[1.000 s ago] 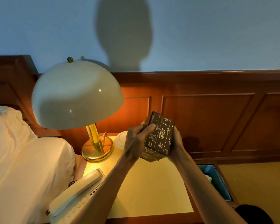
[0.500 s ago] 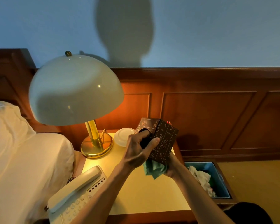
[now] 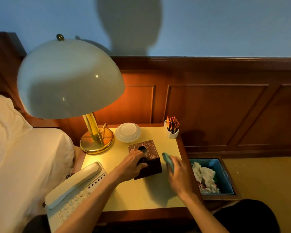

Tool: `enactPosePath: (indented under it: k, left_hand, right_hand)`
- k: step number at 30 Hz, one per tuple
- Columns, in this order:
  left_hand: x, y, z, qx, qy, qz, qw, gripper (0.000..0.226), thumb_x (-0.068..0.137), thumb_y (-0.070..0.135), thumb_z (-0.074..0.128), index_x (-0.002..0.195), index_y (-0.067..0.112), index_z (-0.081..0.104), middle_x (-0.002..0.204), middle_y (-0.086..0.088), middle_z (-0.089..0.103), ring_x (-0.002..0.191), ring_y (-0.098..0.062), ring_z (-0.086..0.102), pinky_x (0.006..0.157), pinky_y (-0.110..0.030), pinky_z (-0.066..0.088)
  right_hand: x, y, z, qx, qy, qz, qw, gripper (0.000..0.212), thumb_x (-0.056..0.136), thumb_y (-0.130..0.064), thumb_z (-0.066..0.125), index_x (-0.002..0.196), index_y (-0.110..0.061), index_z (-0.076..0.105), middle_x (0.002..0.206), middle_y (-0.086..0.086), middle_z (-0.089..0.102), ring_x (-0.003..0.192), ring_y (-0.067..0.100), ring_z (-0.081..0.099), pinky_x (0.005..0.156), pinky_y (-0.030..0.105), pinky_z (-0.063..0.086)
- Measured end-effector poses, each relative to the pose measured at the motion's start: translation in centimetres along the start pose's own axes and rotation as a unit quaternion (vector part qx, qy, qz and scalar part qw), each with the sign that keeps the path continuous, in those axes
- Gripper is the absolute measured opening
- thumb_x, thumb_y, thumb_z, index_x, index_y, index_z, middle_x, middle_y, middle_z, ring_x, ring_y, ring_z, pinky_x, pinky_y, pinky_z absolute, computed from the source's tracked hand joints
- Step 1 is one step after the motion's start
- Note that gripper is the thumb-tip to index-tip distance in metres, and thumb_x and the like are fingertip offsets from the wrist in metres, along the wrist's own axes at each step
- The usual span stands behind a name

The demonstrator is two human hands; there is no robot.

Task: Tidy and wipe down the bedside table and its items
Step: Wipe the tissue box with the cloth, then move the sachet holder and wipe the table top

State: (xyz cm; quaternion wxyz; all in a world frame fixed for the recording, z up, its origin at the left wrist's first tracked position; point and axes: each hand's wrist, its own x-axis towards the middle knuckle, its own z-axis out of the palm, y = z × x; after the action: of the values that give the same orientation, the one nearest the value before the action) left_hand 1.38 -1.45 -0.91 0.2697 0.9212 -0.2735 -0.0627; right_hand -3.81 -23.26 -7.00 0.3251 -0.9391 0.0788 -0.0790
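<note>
Left hand (image 3: 133, 163) grips dark patterned box (image 3: 149, 161); top hole, possibly tissue box.

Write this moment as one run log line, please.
left hand: grips tissue box, box on bedside table | right hand: holds teal cloth beside box | stage: box set down

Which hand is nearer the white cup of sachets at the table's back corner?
Right. The right hand, holding the teal cloth, is just in front of the sachet cup. The left hand grips the dark tissue box, farther left.
</note>
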Motion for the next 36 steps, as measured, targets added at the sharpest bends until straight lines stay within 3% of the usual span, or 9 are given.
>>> enactPosePath:
  k: [3, 5, 7, 11, 15, 21, 29, 33, 36]
  left_hand:
    - [-0.4, -0.4, 0.9, 0.018, -0.019, -0.002, 1.000, 0.028, 0.096, 0.029, 0.054, 0.117, 0.011, 0.057, 0.127, -0.004, 0.055, 0.112, -0.016, 0.044, 0.099, -0.026, 0.033]
    - [-0.5, -0.5, 1.3, 0.021, -0.031, -0.008, 0.999, 0.032, 0.097, 0.028, 0.053, 0.125, 0.012, 0.055, 0.139, -0.005, 0.048, 0.130, -0.018, 0.037, 0.110, -0.030, 0.026]
    - [-0.6, -0.6, 1.7, 0.027, -0.037, -0.016, 0.999, 0.036, 0.098, 0.027, 0.052, 0.131, 0.014, 0.052, 0.147, -0.003, 0.041, 0.142, -0.018, 0.025, 0.118, -0.033, 0.013]
    - [-0.5, -1.0, 2.3, 0.038, -0.033, -0.014, 0.999, 0.035, 0.097, 0.026, 0.054, 0.130, 0.016, 0.054, 0.150, -0.004, 0.040, 0.147, -0.017, 0.017, 0.116, -0.028, 0.002]
    - [-0.4, -1.2, 2.5, 0.063, -0.031, -0.034, 0.997, 0.036, 0.095, 0.022, 0.057, 0.130, 0.016, 0.054, 0.151, -0.003, 0.039, 0.147, -0.018, 0.017, 0.119, -0.032, 0.011]
    - [-0.5, -2.5, 0.9, 0.112, -0.051, -0.086, 0.989, 0.042, 0.089, 0.024, 0.067, 0.130, 0.018, 0.058, 0.148, -0.003, 0.045, 0.139, -0.017, 0.034, 0.109, -0.033, 0.036]
    - [-1.5, -2.2, -1.5, 0.112, 0.027, -0.086, 0.990, 0.042, 0.086, 0.011, 0.069, 0.127, 0.013, 0.061, 0.138, 0.000, 0.055, 0.121, -0.015, 0.054, 0.092, -0.019, 0.046]
    - [-1.1, 3.4, 0.4, 0.027, 0.177, -0.010, 0.984, 0.023, 0.088, 0.022, 0.068, 0.110, 0.015, 0.070, 0.120, 0.002, 0.066, 0.102, -0.010, 0.063, 0.088, -0.015, 0.049]
    - [0.5, 7.9, 5.7, -0.044, 0.139, -0.032, 0.989, 0.022, 0.094, 0.024, 0.058, 0.112, 0.015, 0.067, 0.122, 0.003, 0.063, 0.106, -0.009, 0.060, 0.097, -0.023, 0.048]
  right_hand:
    - [-1.6, 1.2, 2.2, -0.171, -0.155, -0.028, 0.973, 0.052, 0.100, -0.041, 0.041, 0.148, -0.029, 0.029, 0.158, 0.004, 0.019, 0.148, 0.026, 0.010, 0.117, 0.049, 0.018]
    - [-1.9, 1.1, 2.5, -0.183, -0.144, -0.022, 0.972, 0.050, 0.100, -0.049, 0.032, 0.146, -0.031, 0.032, 0.159, 0.004, 0.017, 0.149, 0.026, 0.004, 0.117, 0.054, 0.008]
    - [-1.3, 0.6, 2.3, -0.181, -0.089, -0.027, 0.979, 0.047, 0.101, -0.040, 0.034, 0.147, -0.028, 0.034, 0.161, 0.004, 0.015, 0.149, 0.027, 0.004, 0.118, 0.052, 0.005]
    - [-0.3, 2.3, 2.1, -0.198, -0.117, -0.058, 0.971, 0.058, 0.100, -0.022, 0.039, 0.154, -0.022, 0.017, 0.164, 0.003, 0.001, 0.150, 0.026, -0.007, 0.119, 0.050, -0.001]
    - [-0.5, 4.4, 2.9, -0.224, -0.135, -0.076, 0.962, 0.067, 0.090, -0.046, 0.000, 0.154, -0.029, 0.001, 0.163, -0.002, -0.007, 0.148, 0.021, -0.017, 0.115, 0.049, -0.012]
    - [-0.2, 4.6, 4.3, -0.225, -0.110, -0.056, 0.966, 0.066, 0.091, -0.045, -0.002, 0.154, -0.030, 0.011, 0.163, -0.002, -0.001, 0.149, 0.021, -0.011, 0.116, 0.051, -0.008]
    - [0.6, 1.7, 5.0, -0.100, -0.160, 0.000, 0.982, 0.055, 0.105, -0.017, 0.027, 0.155, -0.023, 0.005, 0.162, 0.001, -0.015, 0.146, 0.024, -0.024, 0.115, 0.060, -0.011]
    - [1.4, 1.2, 3.4, 0.045, -0.078, 0.010, 0.996, 0.050, 0.102, -0.018, 0.021, 0.151, -0.020, 0.028, 0.163, -0.002, 0.004, 0.150, 0.019, -0.008, 0.114, 0.060, -0.009]
    - [2.4, 1.7, 1.1, 0.102, 0.017, 0.037, 0.994, 0.051, 0.095, -0.023, 0.024, 0.140, -0.019, 0.049, 0.155, -0.002, 0.031, 0.148, 0.018, 0.015, 0.120, 0.051, 0.007]
